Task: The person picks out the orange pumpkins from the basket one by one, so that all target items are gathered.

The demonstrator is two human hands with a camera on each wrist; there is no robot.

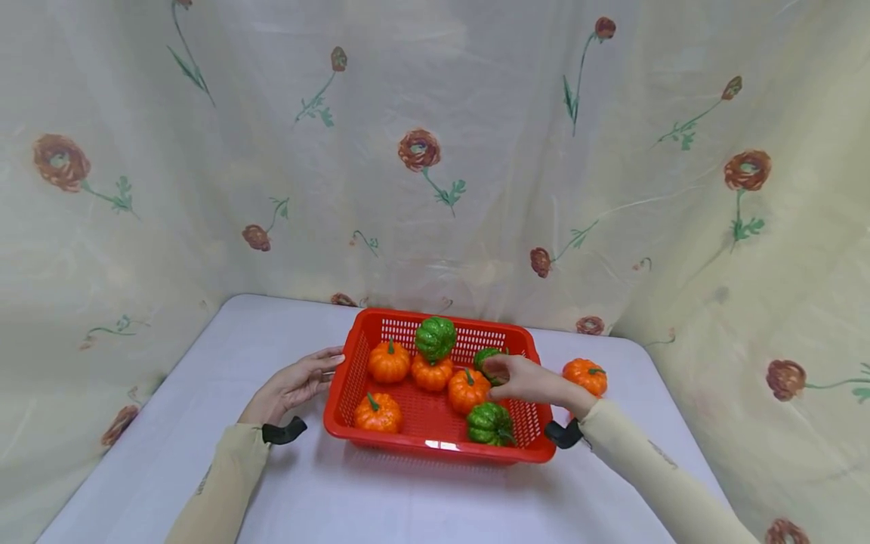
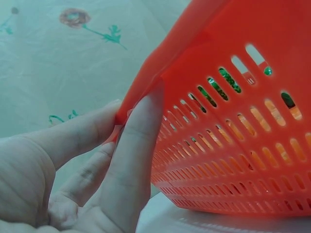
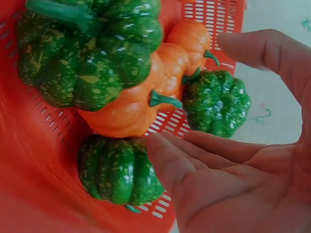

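Flower-printed curtain (image 1: 489,151) behind and beside white table (image 1: 421,506).

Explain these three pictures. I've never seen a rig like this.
There is no robot: a person works bare-handed. The wide picture comes from a camera on the person's head, looking forward and down; the two close-ups come from cameras on the left and right wrists. On the pale table sits a red basket with four orange pumpkins and three green pumpkins in it; another orange pumpkin lies outside, to the basket's right. The left hand pinches the basket's rim. The right hand is over the basket and seems to hold nothing.
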